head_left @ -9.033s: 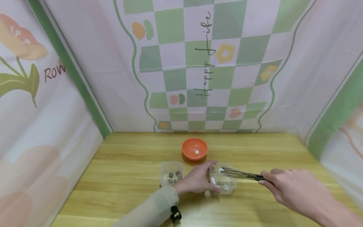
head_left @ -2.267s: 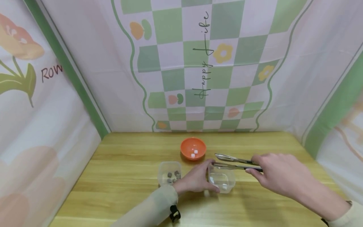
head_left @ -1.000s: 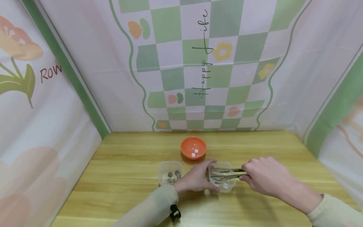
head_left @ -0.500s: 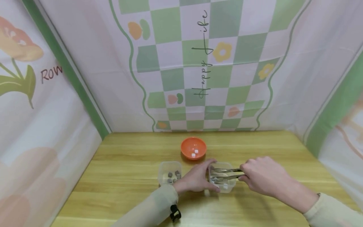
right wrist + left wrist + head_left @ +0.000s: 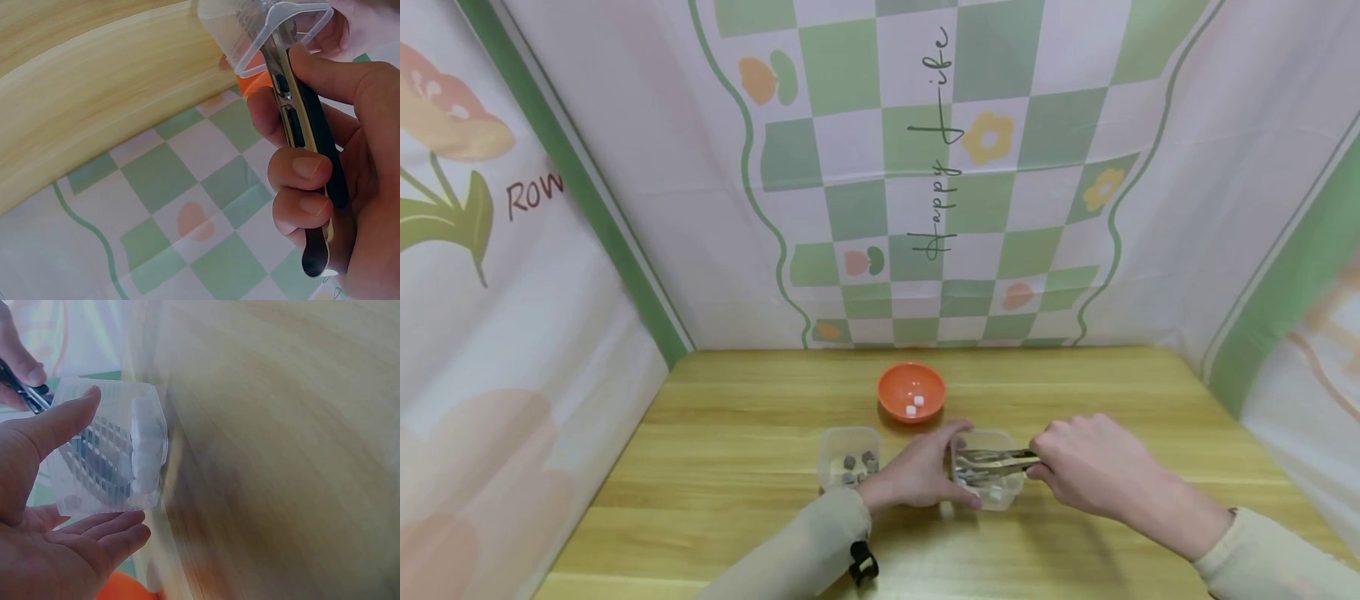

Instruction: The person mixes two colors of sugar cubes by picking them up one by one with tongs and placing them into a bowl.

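Note:
My left hand (image 5: 917,473) grips a clear plastic container (image 5: 1018,483) from its left side, thumb at the near wall and fingers at the far wall. Inside lie white cubes (image 5: 146,447), partly hidden by the tongs. My right hand (image 5: 1097,462) curls round the dark handles of metal tongs (image 5: 315,134). The tongs' tips reach down into the container and are close together; whether a cube sits between them cannot be made out. Beyond the container stands an orange bowl (image 5: 895,385) with two white cubes (image 5: 914,406) in it.
A second clear container (image 5: 824,457) with several dark grey cubes (image 5: 850,462) stands to the left, partly covered by my left forearm. Everything is on a wooden table (image 5: 737,433). Printed cloth (image 5: 715,250) hangs behind and at both sides.
Since the earliest frame a second white cube has appeared in the bowl. The tongs have moved from above the container down into it, and their arms have closed together. My left hand stays put.

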A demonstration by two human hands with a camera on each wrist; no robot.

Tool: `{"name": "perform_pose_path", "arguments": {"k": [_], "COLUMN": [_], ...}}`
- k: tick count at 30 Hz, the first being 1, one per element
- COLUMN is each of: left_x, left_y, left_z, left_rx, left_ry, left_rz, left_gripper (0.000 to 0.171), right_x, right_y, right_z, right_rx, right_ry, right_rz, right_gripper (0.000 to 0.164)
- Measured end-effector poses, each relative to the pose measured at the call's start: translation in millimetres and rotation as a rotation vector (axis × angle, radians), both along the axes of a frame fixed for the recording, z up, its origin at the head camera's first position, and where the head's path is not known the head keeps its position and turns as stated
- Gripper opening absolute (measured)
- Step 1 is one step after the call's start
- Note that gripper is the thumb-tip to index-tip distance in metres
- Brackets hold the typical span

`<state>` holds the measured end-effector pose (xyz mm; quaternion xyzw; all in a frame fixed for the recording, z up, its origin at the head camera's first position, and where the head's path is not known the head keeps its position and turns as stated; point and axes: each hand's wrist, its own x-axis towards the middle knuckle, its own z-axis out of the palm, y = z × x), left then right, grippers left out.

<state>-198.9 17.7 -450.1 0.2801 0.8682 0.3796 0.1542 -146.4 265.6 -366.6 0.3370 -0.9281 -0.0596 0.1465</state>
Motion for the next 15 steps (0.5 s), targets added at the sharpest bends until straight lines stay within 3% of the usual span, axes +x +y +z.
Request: {"name": "perform_pose_path", "arguments": {"k": [8,15], "left_x": [-0.2,-0.4], "left_y": [0.8,0.6], "left_z": [-0.4,-0.4], "left_rx": [-0.007,-0.001], "left_ry": [0.018,0.022], "left_rz": [0.007,-0.005], "left_gripper": [0.108,0.108], "right_x": [-2.3,-4.3], "right_y": [0.5,0.2], "right_z": [-1.6,1.7], "right_rx": [-0.013,-0.02], "right_ry": [0.029,-0.026], "right_rz": [0.005,0.004], "right_gripper": [0.036,0.037]}}
